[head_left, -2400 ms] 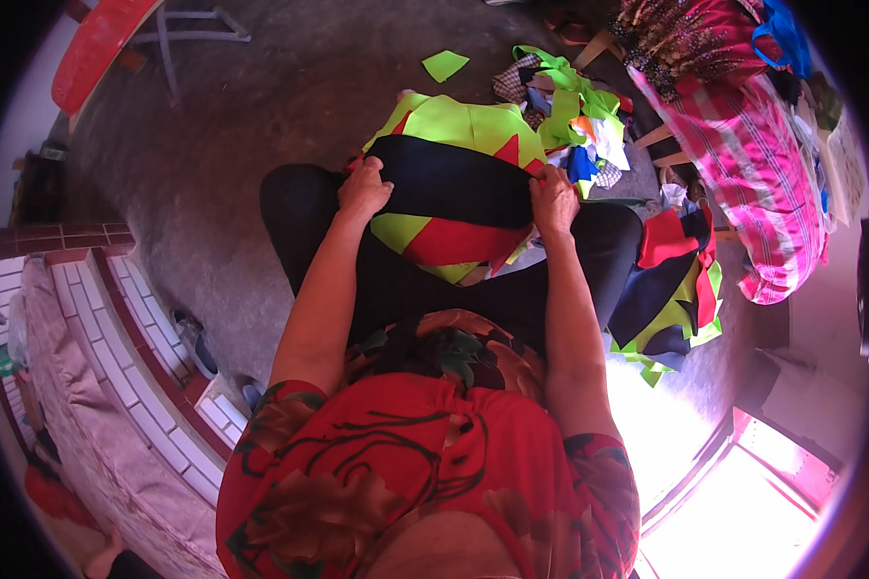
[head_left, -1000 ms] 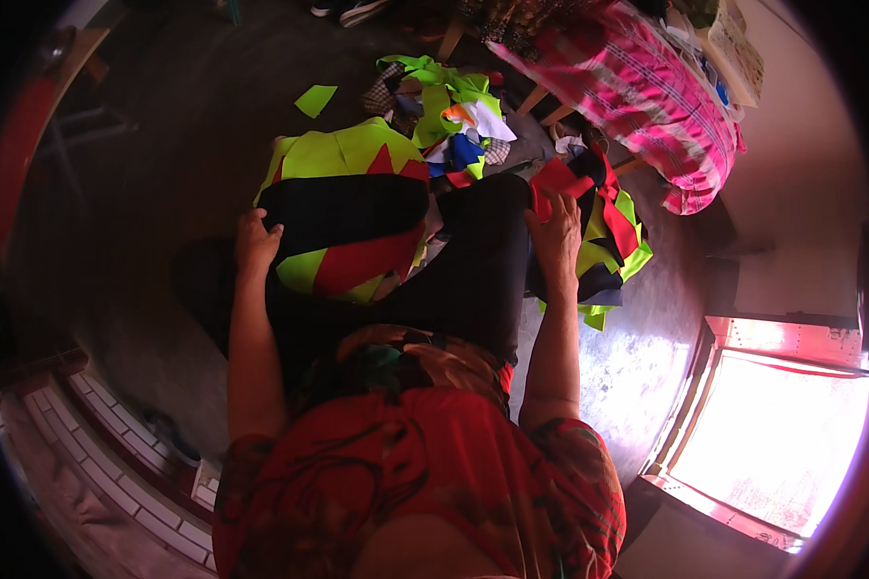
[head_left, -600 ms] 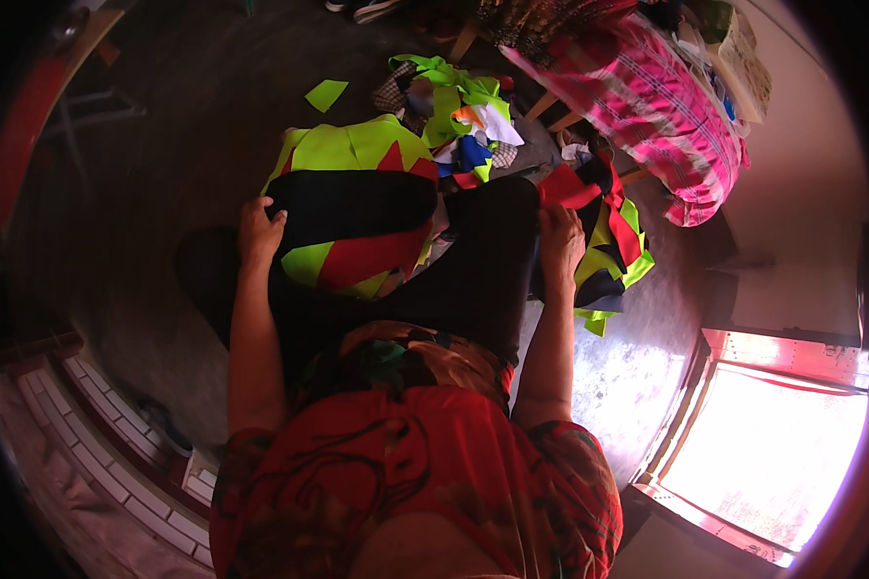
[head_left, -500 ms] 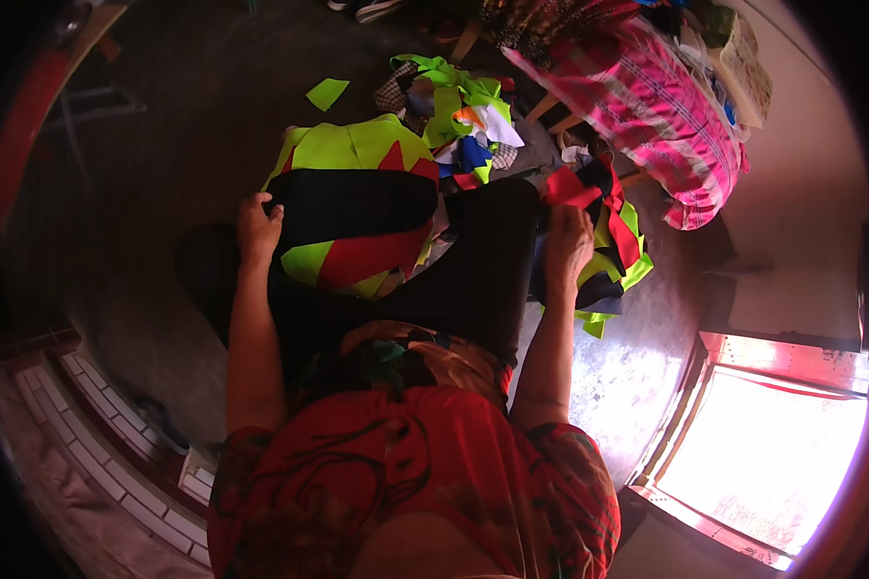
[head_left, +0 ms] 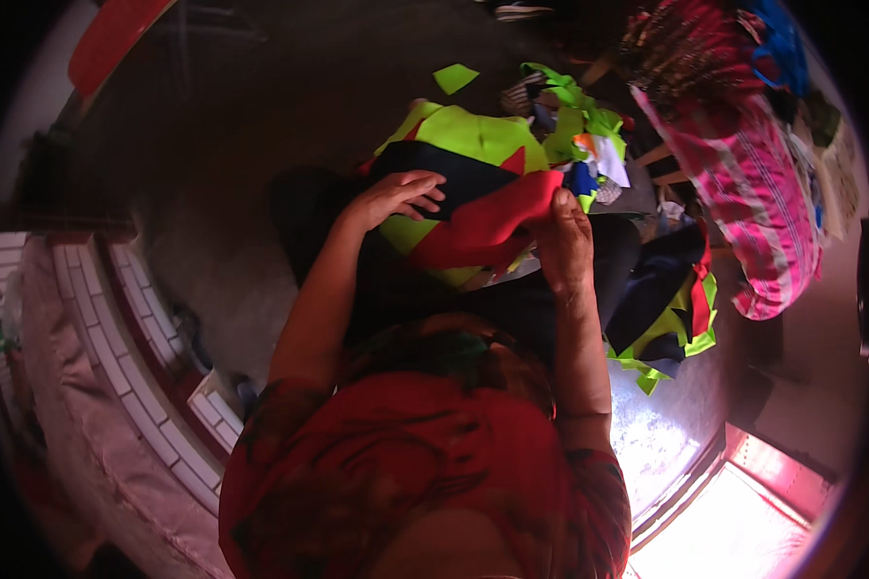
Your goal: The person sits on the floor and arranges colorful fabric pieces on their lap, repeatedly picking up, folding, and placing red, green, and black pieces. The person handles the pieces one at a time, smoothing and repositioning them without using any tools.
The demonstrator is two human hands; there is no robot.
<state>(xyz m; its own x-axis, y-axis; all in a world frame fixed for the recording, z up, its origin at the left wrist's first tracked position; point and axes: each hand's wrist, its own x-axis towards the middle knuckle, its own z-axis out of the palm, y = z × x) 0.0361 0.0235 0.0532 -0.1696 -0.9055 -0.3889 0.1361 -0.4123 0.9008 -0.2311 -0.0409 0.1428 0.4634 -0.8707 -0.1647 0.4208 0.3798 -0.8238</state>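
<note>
A heap of cloth pieces lies on my lap, with yellow-green fabric (head_left: 468, 133) at the far side and a black piece (head_left: 444, 172) across it. My right hand (head_left: 565, 236) pinches a red cloth piece (head_left: 507, 206) by its right end, and the cloth stretches leftward over the heap. My left hand (head_left: 396, 198) rests over the black piece at the heap's left side, fingers stretched out and slightly bent, holding nothing. The red piece covers part of the black one.
To the right lies a pile of black, red and yellow-green scraps (head_left: 681, 309). Mixed scraps (head_left: 579, 125) sit beyond the lap, near a loose green piece (head_left: 455, 78). A pink plaid cloth (head_left: 734, 193) drapes at the far right. White-tiled ledges (head_left: 130, 367) run along the left.
My right hand has brought the red piece from the right-hand pile across to the lap heap. My left hand has let go of the black piece's left edge and moved inward. The view has shifted.
</note>
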